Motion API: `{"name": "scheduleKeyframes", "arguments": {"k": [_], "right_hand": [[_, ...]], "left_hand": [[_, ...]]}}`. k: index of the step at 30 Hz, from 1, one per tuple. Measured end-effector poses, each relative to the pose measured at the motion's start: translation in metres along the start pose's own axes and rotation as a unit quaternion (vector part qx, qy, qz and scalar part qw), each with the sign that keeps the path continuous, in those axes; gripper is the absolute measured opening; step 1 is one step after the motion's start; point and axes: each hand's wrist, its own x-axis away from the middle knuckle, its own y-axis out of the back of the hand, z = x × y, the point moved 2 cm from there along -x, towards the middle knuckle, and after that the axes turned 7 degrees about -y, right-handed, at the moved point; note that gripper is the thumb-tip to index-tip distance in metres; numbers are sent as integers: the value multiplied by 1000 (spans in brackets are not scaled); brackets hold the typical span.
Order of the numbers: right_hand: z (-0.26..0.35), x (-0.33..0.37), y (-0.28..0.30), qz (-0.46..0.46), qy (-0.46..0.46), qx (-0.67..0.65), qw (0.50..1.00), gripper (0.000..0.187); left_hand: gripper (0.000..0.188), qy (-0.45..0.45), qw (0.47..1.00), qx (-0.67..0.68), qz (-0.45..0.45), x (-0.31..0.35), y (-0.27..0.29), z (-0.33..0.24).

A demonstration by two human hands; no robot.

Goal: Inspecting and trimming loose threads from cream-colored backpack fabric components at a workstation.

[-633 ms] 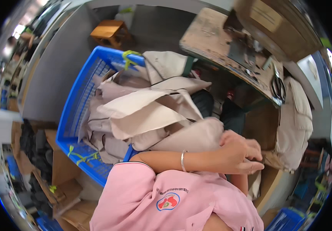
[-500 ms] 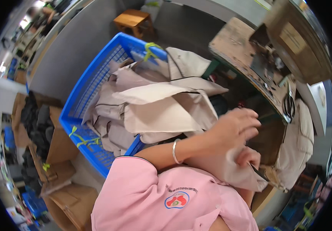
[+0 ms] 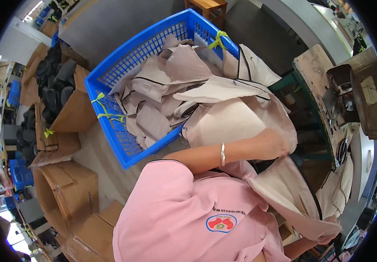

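Note:
My left hand [image 3: 272, 144], with a silver bangle on its wrist, is closed at the upper end of a beige fabric piece [image 3: 288, 185] with black edging along one side. At the lower right, my right hand [image 3: 326, 238] grips the other end, its fingers partly hidden by the cloth. Between both hands the piece hangs stretched out in front of my pink shirt. Just beyond my left forearm, a large beige panel [image 3: 223, 124] with dark trim drapes over the edge of a blue plastic basket [image 3: 121, 150]. Heaped inside that basket are several similar beige pieces [image 3: 153, 120].
To the right stands a worn workbench [image 3: 317, 65] with scissors [image 3: 342, 153] near its edge. More beige cloth [image 3: 339, 187] hangs below there. At left are cardboard boxes [image 3: 77, 187], one holding dark grey padded pieces [image 3: 57, 83]. A wooden stool [image 3: 208, 5] stands beyond the basket.
My right hand has moved down and right, pulling the fabric piece out long. My left hand, spread and blurred before, has closed at its upper end. The view has shifted.

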Motion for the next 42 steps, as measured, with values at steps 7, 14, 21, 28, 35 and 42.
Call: {"name": "scheduleKeyframes", "arguments": {"k": [7,14,21,28,35,42], "right_hand": [[59,9,-134,99,101,65,988,88],[30,-29,-169,164,-112,264,944,48],[23,-59,-195,292,-32,331,897,26],[13,-115,-158,280,-47,207,936,22],[57,-157,-123,114,40,242,963,29],[13,-228,-117,101,43,254,961,30]], "left_hand": [[17,-187,979,-13,-83,-60,2,-80],[19,-137,984,110,-16,-84,-17,-82],[37,45,893,287,345,-95,26,-16],[21,106,902,307,286,-160,27,-37],[18,-45,959,268,84,-227,35,-60],[17,101,930,347,69,-274,18,12]]}}
